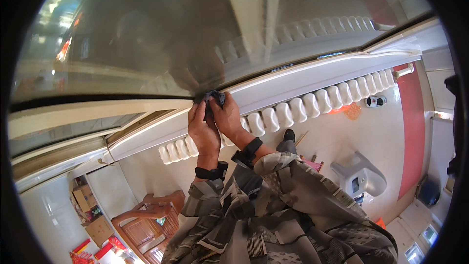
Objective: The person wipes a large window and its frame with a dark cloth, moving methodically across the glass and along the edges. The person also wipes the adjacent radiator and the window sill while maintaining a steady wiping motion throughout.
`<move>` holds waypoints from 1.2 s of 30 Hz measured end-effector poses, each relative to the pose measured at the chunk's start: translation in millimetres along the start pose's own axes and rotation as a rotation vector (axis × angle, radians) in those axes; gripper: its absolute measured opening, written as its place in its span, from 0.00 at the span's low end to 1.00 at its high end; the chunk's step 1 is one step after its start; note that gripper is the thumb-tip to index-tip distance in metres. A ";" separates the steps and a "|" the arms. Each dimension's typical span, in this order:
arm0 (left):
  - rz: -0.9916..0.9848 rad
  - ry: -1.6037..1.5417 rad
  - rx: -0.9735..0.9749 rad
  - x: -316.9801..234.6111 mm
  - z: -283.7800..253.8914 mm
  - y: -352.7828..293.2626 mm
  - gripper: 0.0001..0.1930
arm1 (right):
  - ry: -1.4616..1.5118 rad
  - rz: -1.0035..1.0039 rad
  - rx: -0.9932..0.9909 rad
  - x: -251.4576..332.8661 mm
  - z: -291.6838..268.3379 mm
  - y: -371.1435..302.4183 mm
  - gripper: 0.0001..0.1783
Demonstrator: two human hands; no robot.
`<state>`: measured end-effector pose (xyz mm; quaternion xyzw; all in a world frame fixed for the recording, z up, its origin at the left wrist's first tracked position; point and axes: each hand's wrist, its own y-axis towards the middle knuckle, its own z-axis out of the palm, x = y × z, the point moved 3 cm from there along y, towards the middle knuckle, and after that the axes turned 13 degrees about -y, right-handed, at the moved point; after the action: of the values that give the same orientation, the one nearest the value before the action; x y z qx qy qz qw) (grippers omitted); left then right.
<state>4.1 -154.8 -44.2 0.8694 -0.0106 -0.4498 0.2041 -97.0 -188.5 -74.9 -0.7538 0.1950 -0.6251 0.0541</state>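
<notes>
My left hand and my right hand are close together at the lower edge of a large window pane. The fingers of both are closed on a crumpled dark cloth, which touches the bottom corner of the glass beside the frame. Part of the cloth is hidden by my fingers. The hands' reflection shows dimly in the pane. Dark bands circle both wrists. Under my forearms runs a white ribbed radiator, partly covered by them.
A white sill stretches to the right above the radiator. At lower left stands a wooden chair near cardboard boxes. A grey plastic stool is on the floor at right, beside a red strip. A white and black container lies near the radiator's far end.
</notes>
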 end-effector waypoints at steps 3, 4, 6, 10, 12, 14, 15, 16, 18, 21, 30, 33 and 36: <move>-0.219 -0.339 -0.086 2.8 16.3 1.1 0.14 | 0.067 -0.001 0.165 -7.3 -20.5 7.9 0.24; -0.136 -0.174 -0.039 -3.9 21.6 1.2 0.14 | 0.104 0.043 0.251 -11.9 -27.6 11.7 0.26; -0.253 -0.315 -0.051 -10.7 37.6 2.0 0.15 | 0.000 -0.013 0.110 -14.0 -42.7 23.5 0.23; 0.015 0.057 0.114 -51.0 94.0 2.4 0.18 | -0.122 -0.032 -0.073 -27.8 -98.4 44.2 0.22; 0.034 -0.009 0.155 -70.7 126.3 0.6 0.17 | -0.087 -0.031 -0.100 -34.0 -137.6 53.9 0.22; -0.142 -0.252 0.183 -85.3 165.1 1.6 0.14 | -0.115 0.015 -0.137 -39.3 -180.7 63.1 0.21; -0.236 -0.335 0.177 -92.7 185.0 3.9 0.12 | -0.066 0.054 -0.153 -40.8 -200.6 69.1 0.20; -0.200 -0.365 0.192 -104.8 204.4 7.2 0.11 | -0.052 0.025 -0.195 -40.2 -222.7 74.4 0.20; 0.208 -0.068 0.256 -142.2 233.9 4.5 0.09 | -0.075 0.047 -0.276 -41.8 -267.7 82.5 0.19; 0.064 -0.245 0.353 -177.9 294.6 8.3 0.09 | -0.072 0.109 -0.389 -48.5 -331.2 98.5 0.20; 0.178 -0.324 0.490 -268.7 431.9 8.3 0.10 | -0.171 0.158 -0.649 -76.7 -481.9 149.7 0.21; 0.136 -0.308 0.497 -283.0 458.5 4.1 0.09 | 0.025 0.089 -0.596 -86.6 -507.6 157.7 0.19; 0.238 -0.297 0.484 -278.0 450.9 0.6 0.10 | -0.187 0.122 -0.661 -93.1 -503.5 164.4 0.27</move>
<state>-515.9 -255.0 -58.6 0.8102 -0.2488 -0.5294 0.0388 -632.6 -224.0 -107.2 -0.7715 0.4259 -0.4520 -0.1383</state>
